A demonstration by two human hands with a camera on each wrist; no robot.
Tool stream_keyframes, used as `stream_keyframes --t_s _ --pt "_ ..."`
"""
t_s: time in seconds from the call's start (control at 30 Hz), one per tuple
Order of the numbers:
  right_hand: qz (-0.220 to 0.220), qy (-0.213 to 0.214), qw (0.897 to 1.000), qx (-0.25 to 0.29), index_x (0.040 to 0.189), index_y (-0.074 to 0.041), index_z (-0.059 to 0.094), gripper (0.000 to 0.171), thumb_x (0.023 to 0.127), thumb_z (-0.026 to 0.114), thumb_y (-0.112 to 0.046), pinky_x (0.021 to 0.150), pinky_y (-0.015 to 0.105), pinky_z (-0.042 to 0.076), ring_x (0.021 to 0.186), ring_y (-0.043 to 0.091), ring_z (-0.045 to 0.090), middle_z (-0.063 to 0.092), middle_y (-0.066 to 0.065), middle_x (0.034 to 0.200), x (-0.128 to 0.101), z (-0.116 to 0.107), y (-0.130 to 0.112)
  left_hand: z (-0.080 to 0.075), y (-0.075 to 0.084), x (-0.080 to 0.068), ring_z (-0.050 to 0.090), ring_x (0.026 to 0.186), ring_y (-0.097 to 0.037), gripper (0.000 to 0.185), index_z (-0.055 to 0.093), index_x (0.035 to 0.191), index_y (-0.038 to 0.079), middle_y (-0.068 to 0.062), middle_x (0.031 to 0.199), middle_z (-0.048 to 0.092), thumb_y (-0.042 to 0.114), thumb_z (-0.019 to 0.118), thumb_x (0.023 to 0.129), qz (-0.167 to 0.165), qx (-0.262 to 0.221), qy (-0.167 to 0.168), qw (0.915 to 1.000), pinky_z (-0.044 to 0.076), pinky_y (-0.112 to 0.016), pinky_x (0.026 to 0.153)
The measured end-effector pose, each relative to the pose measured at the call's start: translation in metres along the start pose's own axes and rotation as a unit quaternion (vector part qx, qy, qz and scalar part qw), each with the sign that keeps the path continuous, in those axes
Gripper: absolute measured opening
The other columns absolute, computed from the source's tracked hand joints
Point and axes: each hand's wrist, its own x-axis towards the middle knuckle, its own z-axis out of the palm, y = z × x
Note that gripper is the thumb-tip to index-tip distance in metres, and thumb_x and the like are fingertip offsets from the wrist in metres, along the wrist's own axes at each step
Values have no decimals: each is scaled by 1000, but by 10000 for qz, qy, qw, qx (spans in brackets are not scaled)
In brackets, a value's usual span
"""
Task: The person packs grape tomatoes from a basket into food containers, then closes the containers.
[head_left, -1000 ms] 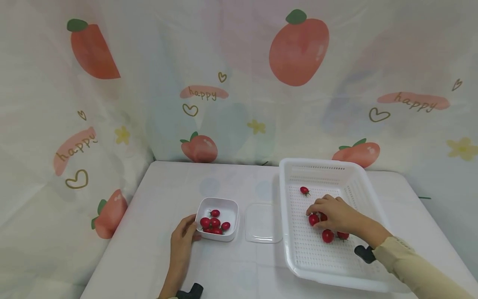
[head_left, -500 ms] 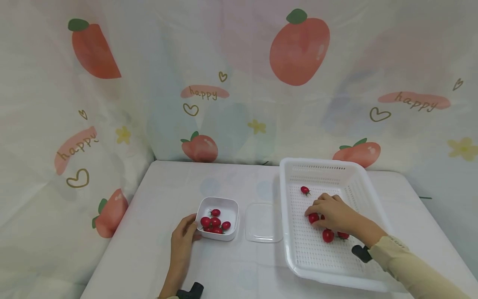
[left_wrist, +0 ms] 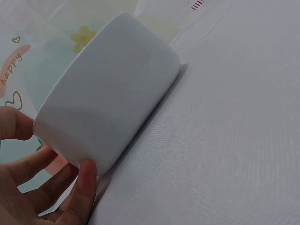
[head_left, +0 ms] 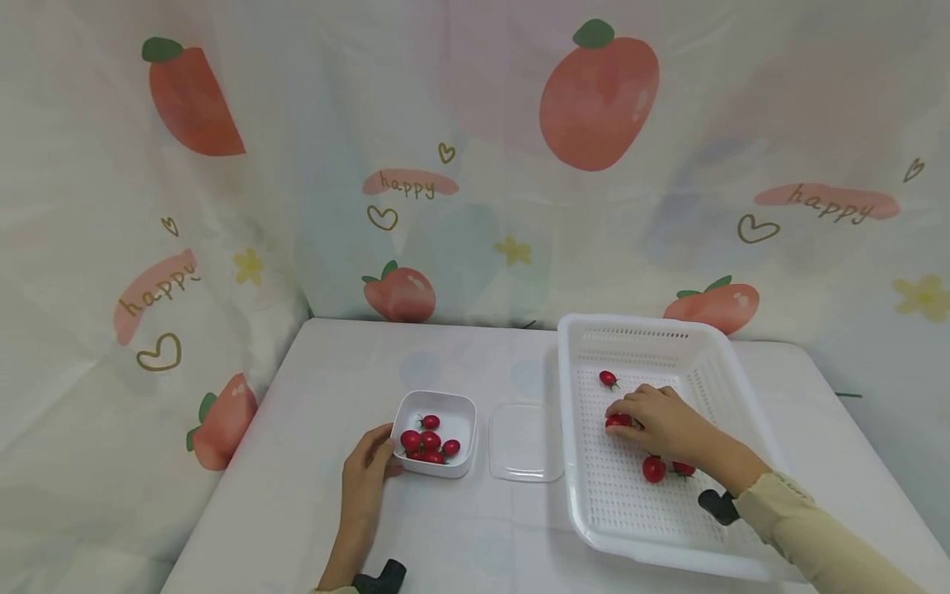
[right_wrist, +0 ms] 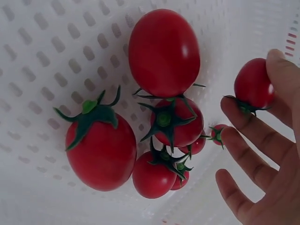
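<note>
Tomato [right_wrist: 254, 83] shifted, pinched between fingers [right_wrist: 255, 130].

Beige buttoned-looking sleeve [head_left: 824, 532]; 2 black wrist mounts [head_left: 384, 576].

A pale backdrop [head_left: 482, 91] with printed red fruit [head_left: 599, 107] and yellow flowers [head_left: 513, 251] fills the upper frame; a white table [head_left: 460, 359] spans the lower centre, dimly lit.

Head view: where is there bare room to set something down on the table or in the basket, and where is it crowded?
Bare: the table in front of the clear lid, between left hand and basket; behind the white container; the basket's near left floor. Crowded: around the right hand, among tomatoes; only a narrow gap separates container and lid.
</note>
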Motion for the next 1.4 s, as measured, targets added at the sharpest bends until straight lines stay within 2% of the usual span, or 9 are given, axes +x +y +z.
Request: stream_keyframes --t_s 0.3,0.77,0.93,1.23,1.4 --pt "-73 282 9996 6 106 -25 75 18 92 79 -37 84 46 50 92 12 57 69 -15 92 -2 -10 -9 0 2 -1 67 117 -25 35 64 139 14 -10 139 67 26 57 108 -52 -100 -51 9999 61 -18 84" --pt "-123 777 9968 147 112 -20 76 29 90 81 -39 84 45 51 96 19 62 74 -5 99 4 -32 -23 -1 1 -1 66 118 -27 34 64 139 13 -11 140 66 26 56 108 -31 -111 -64 9999 61 -19 84" --pt "-151 913 9954 233 109 -20 76 28 89 82 -38 85 46 51 95 18 62 73 -7 97 10 -38 -31 -1 1 0 67 116 -26 33 64 138 13 -10 139 67 24 57 108 -18 -57 -22 10000 62 -19 84" --pt "-288 1035 9910 796 113 -18 77 32 86 86 -32 79 35 57 89 13 62 71 -7 98 23 -50 -55 -1 3 -1 66 119 -27 35 63 140 13 -11 141 66 26 56 108 -35 -89 -57 9999 61 -19 84" --pt "-384 1039 9872 1150 117 -14 76 33 87 86 -24 80 33 60 90 14 64 70 -6 100 31 -49 -63 0 2 -1 66 119 -27 36 62 141 12 -12 142 65 25 56 108 -53 -103 -73 9999 61 -20 84"
